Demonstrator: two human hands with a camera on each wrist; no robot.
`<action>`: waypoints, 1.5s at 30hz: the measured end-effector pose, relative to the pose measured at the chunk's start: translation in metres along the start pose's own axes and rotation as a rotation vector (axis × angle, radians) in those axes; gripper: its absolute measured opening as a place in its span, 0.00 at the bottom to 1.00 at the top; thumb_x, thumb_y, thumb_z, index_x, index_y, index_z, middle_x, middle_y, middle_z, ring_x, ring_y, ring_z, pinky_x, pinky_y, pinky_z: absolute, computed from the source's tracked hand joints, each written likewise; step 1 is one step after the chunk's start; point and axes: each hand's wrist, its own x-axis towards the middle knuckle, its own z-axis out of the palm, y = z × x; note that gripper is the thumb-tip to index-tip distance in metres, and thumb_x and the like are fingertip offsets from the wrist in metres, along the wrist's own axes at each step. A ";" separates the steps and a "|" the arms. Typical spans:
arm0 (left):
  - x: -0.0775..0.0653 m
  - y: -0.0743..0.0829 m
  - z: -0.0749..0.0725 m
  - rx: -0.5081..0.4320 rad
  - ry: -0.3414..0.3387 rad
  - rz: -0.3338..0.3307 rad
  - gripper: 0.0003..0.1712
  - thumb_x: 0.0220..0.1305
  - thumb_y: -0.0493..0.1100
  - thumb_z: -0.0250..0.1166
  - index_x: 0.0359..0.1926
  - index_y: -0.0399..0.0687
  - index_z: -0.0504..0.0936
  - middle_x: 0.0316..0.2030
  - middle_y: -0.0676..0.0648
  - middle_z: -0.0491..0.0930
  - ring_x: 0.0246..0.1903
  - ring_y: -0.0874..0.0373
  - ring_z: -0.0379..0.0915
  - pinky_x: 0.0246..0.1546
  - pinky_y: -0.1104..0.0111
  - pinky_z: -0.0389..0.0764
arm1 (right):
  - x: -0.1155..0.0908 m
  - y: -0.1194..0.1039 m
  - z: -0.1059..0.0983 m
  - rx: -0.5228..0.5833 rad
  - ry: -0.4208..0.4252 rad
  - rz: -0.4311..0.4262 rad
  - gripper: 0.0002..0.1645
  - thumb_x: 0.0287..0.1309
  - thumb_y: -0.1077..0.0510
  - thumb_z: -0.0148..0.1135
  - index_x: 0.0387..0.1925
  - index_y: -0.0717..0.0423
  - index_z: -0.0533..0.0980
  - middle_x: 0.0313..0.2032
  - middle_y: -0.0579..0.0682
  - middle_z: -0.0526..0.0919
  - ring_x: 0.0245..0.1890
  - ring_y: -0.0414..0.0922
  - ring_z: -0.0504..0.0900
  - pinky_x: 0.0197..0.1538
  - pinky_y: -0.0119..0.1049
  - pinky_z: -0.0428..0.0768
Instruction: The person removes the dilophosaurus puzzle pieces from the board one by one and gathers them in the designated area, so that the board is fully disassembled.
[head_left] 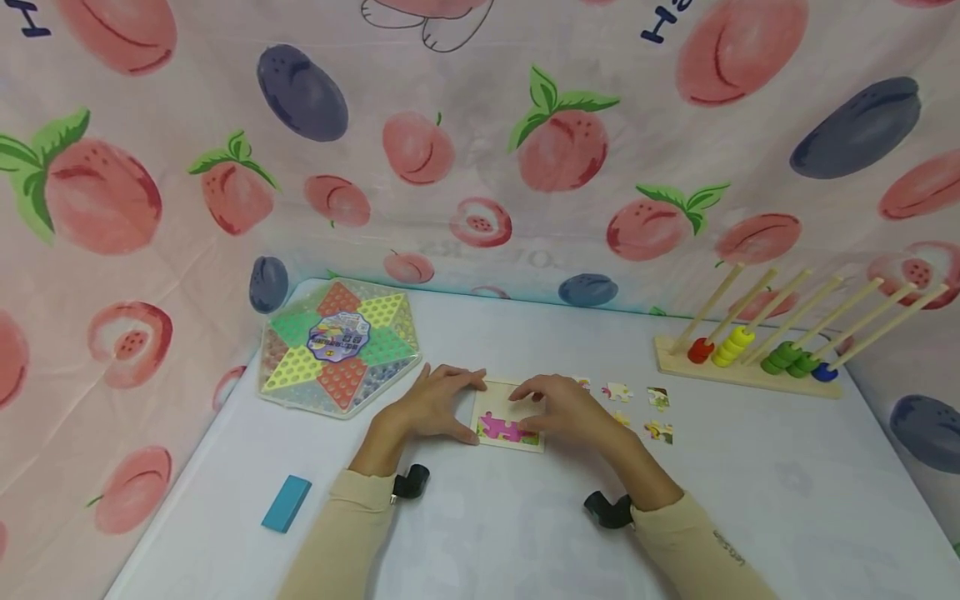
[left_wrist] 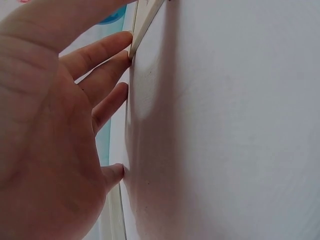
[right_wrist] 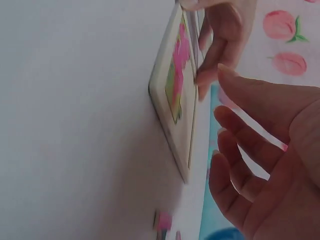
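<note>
- Head view: between the two hands lies a pale wooden rectangular puzzle tray [head_left: 492, 393], flat on the white tabletop [head_left: 487, 533].
- The left hand [head_left: 438, 406] is spread along the tray's left side, thumb at the near corner and fingers toward the far one. The left wrist view shows fairly straight fingers with tips against the tray's edge; they look to be steadying it, not lifting.
- The right hand [head_left: 570, 410] is over the tray's right part, thumb and fingers loosely bent with gaps between. In the right wrist view it has hold of nothing that shows; whether a fingertip touches the tray, I cannot tell.
- Nearer than the right fingertips, joined pink-and-green jigsaw pieces [head_left: 495, 427] fill the tray's near part; the bare wood lies beyond them.
- Just right of the right hand, loose multicoloured jigsaw pieces [head_left: 617, 391] lie on the tabletop; the hand may hide others.
- My judgement: the step in hand is filling the tray, with roughly the near row in.
- The next move seems to call for the right hand to reach rightward, pinch a loose piece and match it to the row's upper edge, the left hand bracing the tray against sliding.
</note>
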 end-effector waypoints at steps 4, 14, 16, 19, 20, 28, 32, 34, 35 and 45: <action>0.001 -0.001 0.000 -0.002 0.000 0.010 0.45 0.45 0.55 0.83 0.66 0.60 0.76 0.73 0.56 0.70 0.76 0.51 0.57 0.81 0.38 0.33 | 0.005 -0.005 0.011 -0.008 -0.041 -0.049 0.18 0.57 0.57 0.75 0.50 0.49 0.84 0.50 0.44 0.88 0.52 0.46 0.81 0.57 0.46 0.81; 0.000 -0.001 -0.001 -0.005 0.007 0.014 0.44 0.45 0.55 0.83 0.65 0.60 0.77 0.74 0.57 0.69 0.76 0.52 0.57 0.81 0.37 0.33 | 0.011 -0.007 0.025 -0.031 -0.058 -0.162 0.17 0.61 0.64 0.69 0.52 0.50 0.85 0.54 0.47 0.88 0.60 0.50 0.82 0.66 0.54 0.79; 0.000 -0.001 -0.001 -0.010 0.009 0.017 0.43 0.44 0.55 0.84 0.64 0.60 0.77 0.74 0.57 0.69 0.76 0.52 0.57 0.80 0.37 0.33 | 0.012 -0.008 0.026 -0.040 -0.056 -0.187 0.17 0.62 0.66 0.68 0.51 0.51 0.85 0.54 0.47 0.88 0.61 0.50 0.82 0.67 0.53 0.79; 0.000 -0.001 0.000 -0.012 0.011 0.022 0.43 0.44 0.55 0.84 0.63 0.60 0.77 0.75 0.57 0.68 0.76 0.52 0.57 0.80 0.37 0.33 | 0.013 -0.009 0.028 -0.052 -0.054 -0.210 0.16 0.61 0.67 0.67 0.49 0.50 0.86 0.53 0.47 0.88 0.59 0.48 0.83 0.65 0.49 0.81; 0.000 -0.001 0.000 -0.009 0.013 0.023 0.43 0.44 0.55 0.84 0.63 0.60 0.77 0.75 0.57 0.68 0.76 0.52 0.58 0.80 0.36 0.33 | 0.013 -0.009 0.028 -0.054 -0.054 -0.216 0.16 0.61 0.67 0.67 0.49 0.50 0.86 0.52 0.47 0.89 0.58 0.48 0.84 0.63 0.48 0.82; -0.001 -0.001 0.000 -0.002 0.008 0.018 0.43 0.44 0.55 0.83 0.64 0.59 0.77 0.75 0.57 0.68 0.76 0.52 0.57 0.80 0.36 0.34 | 0.017 -0.013 0.031 -0.040 -0.075 -0.210 0.14 0.62 0.67 0.67 0.46 0.50 0.88 0.49 0.47 0.88 0.57 0.48 0.84 0.65 0.48 0.82; -0.001 -0.001 0.000 -0.004 0.008 0.022 0.43 0.45 0.54 0.83 0.64 0.58 0.77 0.76 0.57 0.67 0.76 0.52 0.57 0.80 0.35 0.34 | 0.018 -0.015 0.033 -0.037 -0.087 -0.171 0.14 0.63 0.69 0.65 0.44 0.51 0.88 0.50 0.49 0.87 0.58 0.49 0.83 0.67 0.50 0.80; -0.001 -0.002 0.000 -0.003 0.009 0.025 0.43 0.45 0.54 0.83 0.64 0.58 0.77 0.76 0.57 0.67 0.76 0.52 0.57 0.80 0.35 0.34 | 0.018 -0.017 0.033 -0.031 -0.091 -0.151 0.15 0.63 0.70 0.65 0.44 0.51 0.88 0.50 0.49 0.86 0.58 0.49 0.82 0.67 0.51 0.79; -0.001 -0.002 0.000 -0.005 0.010 0.025 0.43 0.45 0.54 0.83 0.64 0.58 0.77 0.75 0.57 0.67 0.76 0.52 0.57 0.80 0.35 0.34 | 0.018 -0.017 0.033 -0.029 -0.090 -0.144 0.15 0.62 0.70 0.65 0.43 0.50 0.89 0.50 0.49 0.86 0.58 0.49 0.82 0.67 0.50 0.80; 0.000 -0.003 0.002 0.001 0.013 0.022 0.43 0.45 0.54 0.83 0.64 0.59 0.77 0.76 0.57 0.67 0.76 0.53 0.58 0.80 0.35 0.34 | 0.015 -0.018 0.032 -0.060 -0.047 -0.154 0.12 0.60 0.67 0.69 0.41 0.50 0.89 0.47 0.46 0.82 0.53 0.46 0.80 0.64 0.46 0.82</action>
